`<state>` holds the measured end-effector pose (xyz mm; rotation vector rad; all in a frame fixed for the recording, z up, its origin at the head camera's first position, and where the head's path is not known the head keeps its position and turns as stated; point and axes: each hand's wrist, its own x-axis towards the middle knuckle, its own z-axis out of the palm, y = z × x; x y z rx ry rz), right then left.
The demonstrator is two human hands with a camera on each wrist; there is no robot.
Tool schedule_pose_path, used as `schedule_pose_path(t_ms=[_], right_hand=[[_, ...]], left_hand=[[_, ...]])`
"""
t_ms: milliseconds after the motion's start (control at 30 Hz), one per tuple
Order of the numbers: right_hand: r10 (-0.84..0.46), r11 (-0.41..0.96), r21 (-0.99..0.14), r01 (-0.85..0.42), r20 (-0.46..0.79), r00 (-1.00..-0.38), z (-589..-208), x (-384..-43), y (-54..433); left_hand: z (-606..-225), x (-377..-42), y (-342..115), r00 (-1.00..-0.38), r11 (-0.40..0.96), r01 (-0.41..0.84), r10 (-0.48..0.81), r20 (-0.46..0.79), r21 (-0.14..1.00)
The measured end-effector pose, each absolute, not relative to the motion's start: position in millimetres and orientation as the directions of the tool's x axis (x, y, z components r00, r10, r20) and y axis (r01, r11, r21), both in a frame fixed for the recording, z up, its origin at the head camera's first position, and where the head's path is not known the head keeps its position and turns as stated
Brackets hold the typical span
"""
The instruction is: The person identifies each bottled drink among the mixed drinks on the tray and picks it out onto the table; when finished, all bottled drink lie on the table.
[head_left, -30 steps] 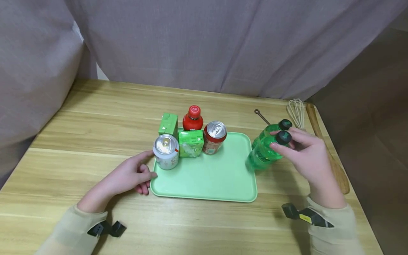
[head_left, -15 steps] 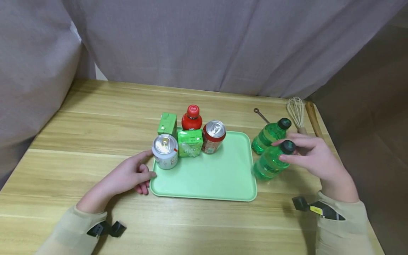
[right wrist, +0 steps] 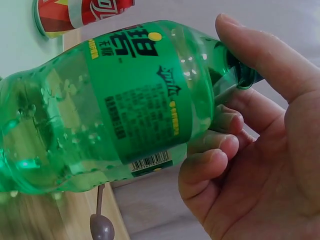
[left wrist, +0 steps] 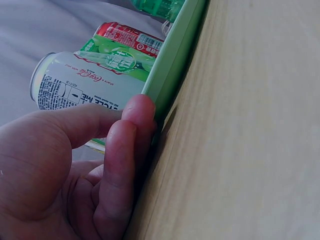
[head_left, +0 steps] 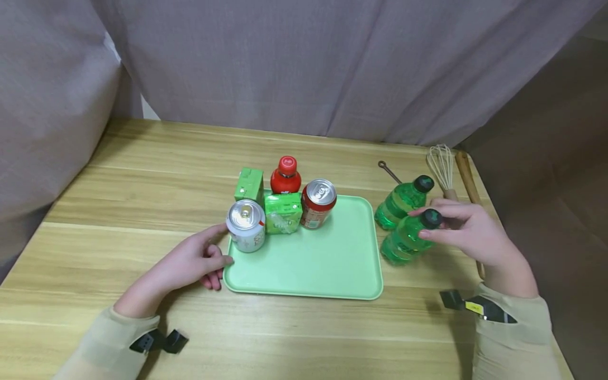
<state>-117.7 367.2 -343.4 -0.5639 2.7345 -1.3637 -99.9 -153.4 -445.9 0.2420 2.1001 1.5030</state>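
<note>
My left hand (head_left: 195, 261) rests at the left rim of a light-green tray (head_left: 313, 272); the thumb and fingertips hold its edge. Beside it a white soda can (head_left: 247, 227) stands on the tray. Two green juice cartons (head_left: 283, 214), a red soda can (head_left: 317, 206) and a red-capped bottle (head_left: 286, 179) are grouped toward the back left of the tray. Right of the tray, my right hand (head_left: 475, 232) pinches the neck of a green Sprite bottle (right wrist: 140, 95) just below its black cap. A second green bottle (head_left: 401, 205) stands close behind it.
A whisk (head_left: 442, 166) and a wooden-handled utensil (head_left: 467, 177) lie along the table's right side. A dark handle with a ring end (head_left: 388, 170) lies behind the second bottle. Grey cloth (head_left: 266, 68) hangs along the back, with a dark wall (head_left: 565, 184) at the right.
My right hand has moved the held Sprite bottle right and slightly toward me, away from the tray's right edge. The left hand and the drinks on the tray have stayed in place.
</note>
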Motion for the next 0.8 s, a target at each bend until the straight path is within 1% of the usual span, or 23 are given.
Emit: schedule_pose_path(t_ms=[300,633,800], right_hand=[[-0.35,0.546,-0.781,-0.304,0.117,-0.93,-343,-118,370],[-0.337,0.646,-0.723,-0.246,0.019,-0.941,-339,-112,376],[-0.371,0.629,-0.716,-0.302,0.065,-0.926,-333,-108,379]], left_hand=[[-446,-101,-152,-0.837,0.354,-0.159,0.446,-0.316,0.922],[-446,-99,-154,-0.833,0.361,-0.163,0.448,-0.324,0.918],[-445,-99,-153,-0.836,0.365,-0.154,0.448,-0.318,0.918]])
